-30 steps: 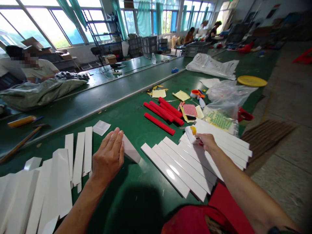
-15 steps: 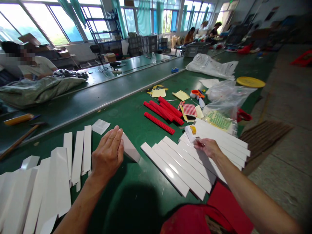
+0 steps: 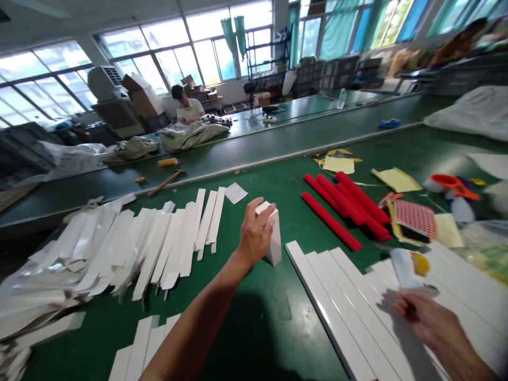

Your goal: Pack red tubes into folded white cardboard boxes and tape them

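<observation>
My left hand [image 3: 256, 233] is closed round a white folded box [image 3: 273, 236] that stands on end on the green table [image 3: 254, 317]. My right hand [image 3: 426, 317] hovers low over the row of white flat strips [image 3: 353, 312] at the right; its fingers are pinched, and what they hold I cannot make out. Just beyond it lies a white dispenser with a yellow part [image 3: 410, 264]. Several red ribbed sticks [image 3: 343, 206] lie further back on the table.
A heap of white folded strips [image 3: 119, 248] spreads over the left of the table. A red dotted sticker sheet [image 3: 415, 218], yellow papers [image 3: 395, 180] and an orange tool [image 3: 446, 182] lie at the right. A seated person [image 3: 186, 106] works at the far table.
The view has swung to the left. My left hand has stood the white box up on end. My right hand has drawn back toward me from the dispenser.
</observation>
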The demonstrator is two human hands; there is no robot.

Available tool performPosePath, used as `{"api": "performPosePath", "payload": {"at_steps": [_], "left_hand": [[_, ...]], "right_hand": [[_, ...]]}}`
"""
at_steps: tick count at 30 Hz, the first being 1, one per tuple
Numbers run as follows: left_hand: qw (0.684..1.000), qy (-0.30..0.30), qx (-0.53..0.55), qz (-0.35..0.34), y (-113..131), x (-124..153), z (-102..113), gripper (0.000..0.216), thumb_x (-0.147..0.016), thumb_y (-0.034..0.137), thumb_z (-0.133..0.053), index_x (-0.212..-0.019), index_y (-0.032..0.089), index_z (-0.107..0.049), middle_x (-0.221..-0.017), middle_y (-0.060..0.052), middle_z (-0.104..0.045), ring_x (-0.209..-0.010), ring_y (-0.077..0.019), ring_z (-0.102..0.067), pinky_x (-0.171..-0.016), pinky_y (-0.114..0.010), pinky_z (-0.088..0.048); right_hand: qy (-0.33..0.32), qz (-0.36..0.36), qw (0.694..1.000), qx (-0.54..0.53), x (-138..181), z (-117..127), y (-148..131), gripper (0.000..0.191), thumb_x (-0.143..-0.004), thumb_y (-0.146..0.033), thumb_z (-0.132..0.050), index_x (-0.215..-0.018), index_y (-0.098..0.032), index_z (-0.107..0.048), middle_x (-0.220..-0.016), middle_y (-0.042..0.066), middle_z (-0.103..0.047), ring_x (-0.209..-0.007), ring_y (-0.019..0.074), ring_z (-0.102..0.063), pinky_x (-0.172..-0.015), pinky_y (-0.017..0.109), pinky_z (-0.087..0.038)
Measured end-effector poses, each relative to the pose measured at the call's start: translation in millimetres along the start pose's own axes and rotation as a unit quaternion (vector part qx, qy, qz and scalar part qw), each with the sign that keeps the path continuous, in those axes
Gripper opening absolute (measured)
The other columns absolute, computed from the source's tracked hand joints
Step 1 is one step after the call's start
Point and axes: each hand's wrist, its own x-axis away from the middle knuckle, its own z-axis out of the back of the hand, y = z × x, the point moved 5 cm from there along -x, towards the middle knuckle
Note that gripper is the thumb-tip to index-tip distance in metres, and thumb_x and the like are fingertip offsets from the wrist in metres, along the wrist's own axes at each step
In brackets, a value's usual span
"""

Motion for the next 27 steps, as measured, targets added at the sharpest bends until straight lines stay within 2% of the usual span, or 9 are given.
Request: {"api": "performPosePath", "payload": {"at_steps": [1,4,7,10,14,19,23,25,27], "left_hand": [[1.000,-0.006,0.012,-0.001,1.4,0.2,0.2,0.033,-0.096,0.023,-0.047,-0.125,0.015,-0.061,-0.131,-0.016,-0.052,-0.120,-0.0224,-0.056,-0.096,-0.039,-0.053],[0.998,-0.033,0.041,-0.020,8.8,1.5,0.5,0.033,-0.095,0.021,-0.048,-0.124,0.015,-0.061,-0.126,-0.015,-0.054,-0.115,-0.0212,-0.058,-0.095,-0.037,-0.054],[0.999,-0.039,0.029,-0.023,14.5,3.1,1.8,0.034,-0.095,0.022,-0.047,-0.126,0.016,-0.059,-0.128,-0.015,-0.054,-0.119,-0.0225,-0.056,-0.097,-0.039,-0.053],[0.999,-0.025,0.022,-0.028,17.8,4.9,2.9,0.044,-0.096,0.021,-0.046,-0.139,0.015,-0.045,-0.130,-0.016,-0.056,-0.122,-0.0231,-0.054,-0.102,-0.042,-0.051],[0.999,-0.001,0.031,-0.013,16.7,7.8,1.7,0.061,-0.093,0.018,-0.046,-0.149,0.012,-0.023,-0.133,-0.018,-0.055,-0.122,-0.0233,-0.055,-0.104,-0.042,-0.050],[1.000,0.002,0.010,-0.001,17.4,9.6,-3.6,0.064,-0.091,0.016,-0.044,-0.149,0.015,-0.018,-0.133,-0.018,-0.054,-0.121,-0.0247,-0.056,-0.104,-0.043,-0.050],[1.000,0.014,0.002,0.011,19.0,11.8,-5.0,0.065,-0.093,0.018,-0.043,-0.150,0.014,-0.013,-0.133,-0.018,-0.054,-0.122,-0.0254,-0.055,-0.104,-0.043,-0.049],[1.000,0.012,0.003,0.002,20.9,13.8,-4.4,0.065,-0.094,0.020,-0.042,-0.151,0.015,-0.010,-0.135,-0.018,-0.052,-0.125,-0.0257,-0.053,-0.105,-0.044,-0.049],[1.000,0.003,-0.001,-0.017,23.0,16.0,-2.8,0.061,-0.094,0.019,-0.042,-0.150,0.017,-0.016,-0.139,-0.018,-0.046,-0.129,-0.0263,-0.049,-0.105,-0.044,-0.049]], "right_hand": [[-0.030,0.026,0.999,0.009,15.1,-21.1,-3.0,0.019,-0.059,-0.008,-0.071,-0.063,-0.022,-0.058,-0.053,-0.001,-0.056,-0.038,0.0088,-0.050,-0.034,0.018,-0.048],[-0.193,0.111,0.974,0.048,85.2,-106.9,-23.2,0.032,-0.052,-0.027,-0.087,-0.073,-0.019,-0.064,-0.061,0.001,-0.063,-0.042,0.0089,-0.051,-0.036,0.020,-0.048],[-0.322,0.215,0.919,0.069,164.3,-186.8,-53.3,0.034,-0.062,-0.040,-0.086,-0.078,-0.018,-0.065,-0.064,0.000,-0.064,-0.044,0.0091,-0.052,-0.038,0.022,-0.049],[-0.398,0.273,0.870,0.099,216.1,-237.0,-67.2,0.031,-0.071,-0.043,-0.080,-0.077,-0.017,-0.065,-0.063,-0.001,-0.065,-0.042,0.0091,-0.055,-0.040,0.022,-0.050],[-0.422,0.305,0.844,0.127,233.3,-265.2,-60.9,0.033,-0.073,-0.047,-0.077,-0.076,-0.016,-0.065,-0.060,-0.001,-0.065,-0.040,0.0093,-0.055,-0.040,0.021,-0.050],[-0.381,0.306,0.862,0.136,226.8,-275.5,-56.8,0.040,-0.066,-0.046,-0.082,-0.080,-0.018,-0.058,-0.057,-0.001,-0.064,-0.038,0.0116,-0.056,-0.036,0.022,-0.049],[-0.375,0.171,0.902,0.131,221.9,-279.9,-59.0,0.046,-0.056,-0.034,-0.088,-0.075,-0.021,-0.048,-0.052,-0.002,-0.063,-0.035,0.0130,-0.053,-0.031,0.024,-0.048],[-0.393,0.083,0.905,0.141,220.9,-282.0,-58.5,0.039,-0.057,-0.026,-0.087,-0.066,-0.019,-0.050,-0.052,0.000,-0.062,-0.035,0.0095,-0.051,-0.032,0.021,-0.049],[-0.415,0.028,0.896,0.153,220.9,-283.1,-58.0,0.030,-0.058,-0.021,-0.084,-0.059,-0.016,-0.054,-0.053,0.001,-0.061,-0.036,0.0073,-0.050,-0.034,0.018,-0.051]]}}
